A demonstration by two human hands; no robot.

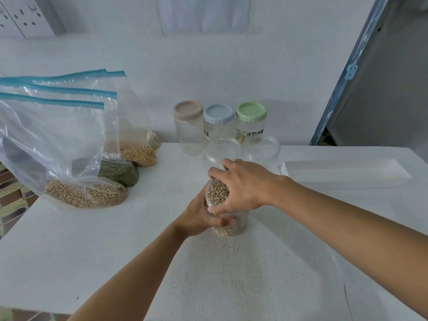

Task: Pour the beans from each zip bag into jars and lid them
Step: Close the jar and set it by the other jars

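A clear jar [230, 228] filled with pale beans stands at the middle of the white table [92, 251]. My left hand [199, 217] wraps around its left side. My right hand [240, 185] grips the jar's top from above, fingers around a clear lid [216, 193] through which the beans show. At the left stand several zip bags with blue seals: one with tan beans [85, 195] in front, then dark green beans [120, 172], yellow beans [139, 154] and whitish beans [151, 137] behind.
Three empty jars stand at the back against the wall, with a beige lid [188, 111], a blue lid [218, 114] and a green lid [251, 112]. Two wider clear jars [261, 149] sit just behind my hands. A white raised block [347, 172] lies at the right.
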